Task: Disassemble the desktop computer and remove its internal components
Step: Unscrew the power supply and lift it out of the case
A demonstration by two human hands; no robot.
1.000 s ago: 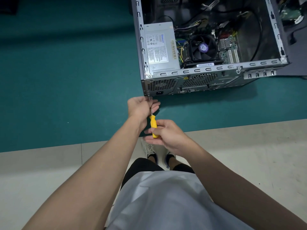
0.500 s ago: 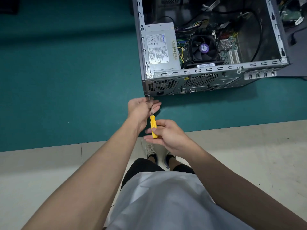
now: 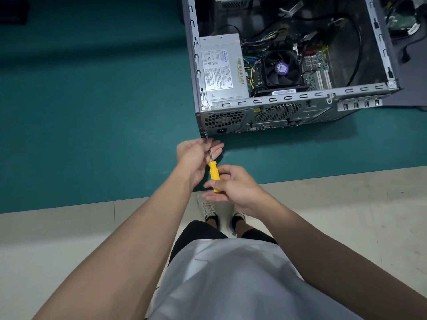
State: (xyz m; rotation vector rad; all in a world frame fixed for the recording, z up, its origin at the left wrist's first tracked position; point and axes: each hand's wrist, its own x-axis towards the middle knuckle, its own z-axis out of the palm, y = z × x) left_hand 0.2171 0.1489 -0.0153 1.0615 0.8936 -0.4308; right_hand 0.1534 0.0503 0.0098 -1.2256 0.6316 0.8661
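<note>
The desktop computer case (image 3: 277,112) lies open on its side on a green mat (image 3: 92,112). Inside are a grey power supply (image 3: 219,68), a black CPU fan (image 3: 280,68), a green motherboard (image 3: 316,65) and loose cables. A yellow-handled screwdriver (image 3: 213,173) points up at the lower left corner of the case's rear panel. My right hand (image 3: 240,190) pinches the yellow handle. My left hand (image 3: 191,155) lies with relaxed fingers under the metal shaft, just below the corner. The screw itself is too small to see.
A dark panel (image 3: 411,84) lies right of the case, with a circuit board and cables (image 3: 399,21) behind it. The mat ends at a pale tiled floor (image 3: 346,215). My shoes (image 3: 209,209) stand close to the mat's edge.
My right fingers have shifted round the yellow handle. The screwdriver tip stays at the same corner, and my left hand has hardly moved.
</note>
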